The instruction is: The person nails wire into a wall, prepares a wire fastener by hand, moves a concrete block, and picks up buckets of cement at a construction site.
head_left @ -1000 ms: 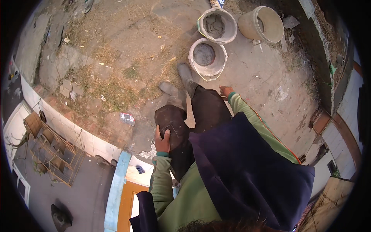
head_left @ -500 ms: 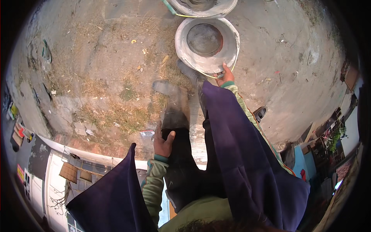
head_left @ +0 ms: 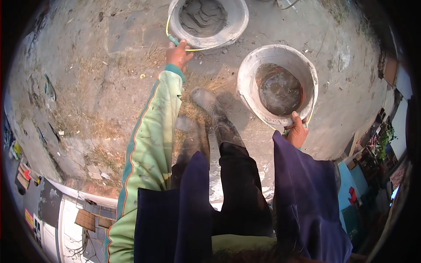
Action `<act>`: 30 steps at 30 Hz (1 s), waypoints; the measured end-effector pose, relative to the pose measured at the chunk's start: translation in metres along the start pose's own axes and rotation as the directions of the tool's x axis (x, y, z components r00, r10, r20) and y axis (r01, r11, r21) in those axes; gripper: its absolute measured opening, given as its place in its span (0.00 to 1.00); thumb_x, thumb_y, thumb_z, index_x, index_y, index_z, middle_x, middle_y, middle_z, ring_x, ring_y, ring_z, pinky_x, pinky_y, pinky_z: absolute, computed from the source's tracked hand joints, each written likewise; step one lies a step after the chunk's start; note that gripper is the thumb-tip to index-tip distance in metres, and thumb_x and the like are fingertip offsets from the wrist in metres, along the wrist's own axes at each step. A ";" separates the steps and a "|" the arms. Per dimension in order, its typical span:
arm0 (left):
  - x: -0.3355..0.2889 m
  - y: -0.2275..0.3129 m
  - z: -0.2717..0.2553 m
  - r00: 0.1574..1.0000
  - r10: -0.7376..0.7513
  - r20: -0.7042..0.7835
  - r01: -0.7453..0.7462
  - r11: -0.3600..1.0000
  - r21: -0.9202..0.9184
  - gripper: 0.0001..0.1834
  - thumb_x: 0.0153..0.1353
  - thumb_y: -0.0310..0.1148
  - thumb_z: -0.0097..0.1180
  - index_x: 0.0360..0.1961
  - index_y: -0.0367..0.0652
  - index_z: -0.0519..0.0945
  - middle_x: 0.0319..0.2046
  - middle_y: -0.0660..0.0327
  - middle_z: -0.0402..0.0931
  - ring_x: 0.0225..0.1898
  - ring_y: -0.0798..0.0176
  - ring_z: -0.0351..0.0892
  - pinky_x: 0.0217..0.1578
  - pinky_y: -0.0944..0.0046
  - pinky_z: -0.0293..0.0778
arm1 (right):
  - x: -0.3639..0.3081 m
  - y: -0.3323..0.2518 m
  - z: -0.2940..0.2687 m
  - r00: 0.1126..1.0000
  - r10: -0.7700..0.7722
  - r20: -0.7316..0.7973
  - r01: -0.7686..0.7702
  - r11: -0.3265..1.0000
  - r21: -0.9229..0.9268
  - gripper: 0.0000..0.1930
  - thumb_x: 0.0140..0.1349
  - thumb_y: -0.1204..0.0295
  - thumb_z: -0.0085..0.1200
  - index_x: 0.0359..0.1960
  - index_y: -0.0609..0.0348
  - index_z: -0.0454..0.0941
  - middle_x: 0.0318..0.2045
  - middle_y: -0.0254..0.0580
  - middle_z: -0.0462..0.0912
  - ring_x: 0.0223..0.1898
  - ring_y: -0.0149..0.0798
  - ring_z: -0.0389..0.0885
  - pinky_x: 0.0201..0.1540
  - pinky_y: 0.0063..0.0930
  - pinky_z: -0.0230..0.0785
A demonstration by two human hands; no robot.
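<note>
Two pale, cement-caked buckets are in front of me. The far bucket (head_left: 239,33) holds thick grey wet mortar (head_left: 202,18). Its yellow wire handle has a green grip (head_left: 173,40), and my left hand (head_left: 177,57) is closed on it at the bucket's near left side. To the right, the nearer bucket (head_left: 247,83) is tilted toward me with a dark, wet-looking bottom (head_left: 280,90). My right hand (head_left: 298,131) grips its handle at the near rim, thumb up against the rim; the other fingers are mostly hidden.
My boots (head_left: 221,125) stand on dusty ground with dry straw (head_left: 109,125). A low brick edge and white wall (head_left: 79,186) run at the lower left. Household clutter and a green plant (head_left: 386,142) are at the right. A thin hose or wire (head_left: 287,5) lies at the top.
My left hand has reached forward from beside my leg to the far bucket's handle. The near bucket, in my right hand, has moved right and toward me. More of the far bucket shows.
</note>
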State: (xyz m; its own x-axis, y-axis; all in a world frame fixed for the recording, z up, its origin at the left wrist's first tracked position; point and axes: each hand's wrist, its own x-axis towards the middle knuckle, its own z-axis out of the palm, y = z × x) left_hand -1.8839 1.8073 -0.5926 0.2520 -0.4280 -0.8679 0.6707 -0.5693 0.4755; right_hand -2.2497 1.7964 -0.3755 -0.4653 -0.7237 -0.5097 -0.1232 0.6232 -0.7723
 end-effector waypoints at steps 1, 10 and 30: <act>-0.006 -0.006 0.017 1.000 0.002 -0.002 -0.002 0.998 -0.057 0.41 0.68 0.44 0.55 0.73 0.40 0.49 0.69 0.55 0.57 0.65 0.49 0.66 0.56 0.47 0.73 | -0.004 -0.015 0.008 1.000 -0.004 -0.022 0.004 1.000 -0.004 0.18 0.58 0.69 0.62 0.48 0.64 0.76 0.37 0.38 0.81 0.31 0.30 0.77 0.31 0.22 0.68; -0.089 -0.068 -0.018 0.989 -0.148 0.007 0.148 0.989 -0.004 0.45 0.68 0.48 0.55 0.75 0.41 0.47 0.69 0.52 0.59 0.63 0.49 0.68 0.54 0.51 0.73 | 0.050 -0.050 0.166 0.872 -0.453 0.184 0.489 0.802 -0.344 0.14 0.58 0.68 0.60 0.37 0.68 0.76 0.29 0.50 0.81 0.32 0.44 0.78 0.40 0.36 0.70; -0.409 -0.152 -0.103 0.994 0.080 -0.068 0.002 0.632 0.775 0.34 0.63 0.45 0.58 0.65 0.37 0.69 0.60 0.43 0.72 0.61 0.42 0.71 0.61 0.51 0.67 | -0.008 -0.103 0.369 0.729 -0.148 0.669 0.650 0.458 -0.607 0.31 0.60 0.56 0.59 0.63 0.56 0.70 0.56 0.55 0.77 0.53 0.56 0.79 0.54 0.47 0.72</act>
State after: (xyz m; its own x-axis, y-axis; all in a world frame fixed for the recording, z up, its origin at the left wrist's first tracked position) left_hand -2.0168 2.1416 -0.3243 0.3521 -0.4233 -0.8348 -0.1161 -0.9047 0.4098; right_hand -1.9099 1.6289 -0.4316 0.2654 -0.8176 -0.5110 -0.8906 -0.0049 -0.4548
